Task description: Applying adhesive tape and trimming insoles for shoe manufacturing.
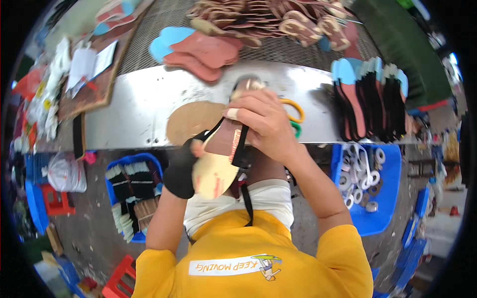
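Note:
An insole (pixel 218 144), brown with a cream heel part and red print, is held at a slant in front of my body. Black strips run along its edges, and one dark strap hangs below it. My left hand (pixel 180 171), in a black glove with bare fingertips, closes on its heel end. Over the other end, my right hand (pixel 263 119) is wrapped, with pale tape around one finger. That far end is blurred and partly hidden by my fingers. Behind the insole a tan round board (pixel 191 121) lies on the metal bench (pixel 136 107).
Pink insoles with blue ends (pixel 203 52) lie ahead; a brown pile (pixel 238 20) is behind them. Black-edged insoles (pixel 367 99) stand in a row at right. A yellow tape roll (pixel 299 110) sits beside my right hand. Blue bins (pixel 375 226) (pixel 158 161) flank me below the bench.

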Demonstrator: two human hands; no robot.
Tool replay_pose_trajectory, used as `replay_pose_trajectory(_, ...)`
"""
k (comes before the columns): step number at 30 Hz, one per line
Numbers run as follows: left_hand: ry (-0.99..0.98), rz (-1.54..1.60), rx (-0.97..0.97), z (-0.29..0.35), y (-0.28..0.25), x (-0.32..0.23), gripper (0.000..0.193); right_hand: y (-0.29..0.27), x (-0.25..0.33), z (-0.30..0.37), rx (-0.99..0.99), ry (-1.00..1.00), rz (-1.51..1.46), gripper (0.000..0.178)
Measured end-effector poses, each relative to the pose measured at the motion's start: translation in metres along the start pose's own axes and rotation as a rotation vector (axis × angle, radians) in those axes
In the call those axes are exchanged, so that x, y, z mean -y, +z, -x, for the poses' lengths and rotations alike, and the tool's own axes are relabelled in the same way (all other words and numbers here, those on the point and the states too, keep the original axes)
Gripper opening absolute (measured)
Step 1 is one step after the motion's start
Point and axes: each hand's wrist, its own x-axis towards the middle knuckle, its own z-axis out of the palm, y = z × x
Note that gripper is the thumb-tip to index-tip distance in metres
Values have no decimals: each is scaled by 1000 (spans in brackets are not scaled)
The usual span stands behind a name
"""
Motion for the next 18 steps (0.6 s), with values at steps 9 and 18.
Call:
replay_pose_trajectory(9,391,-478,34,-18,2,-22,54,-92,-97,110,-279,906,-198,66)
replay_pose_trajectory(18,348,-614,-295,-28,7,-41,30,-91,-135,118,-83,714,674,39)
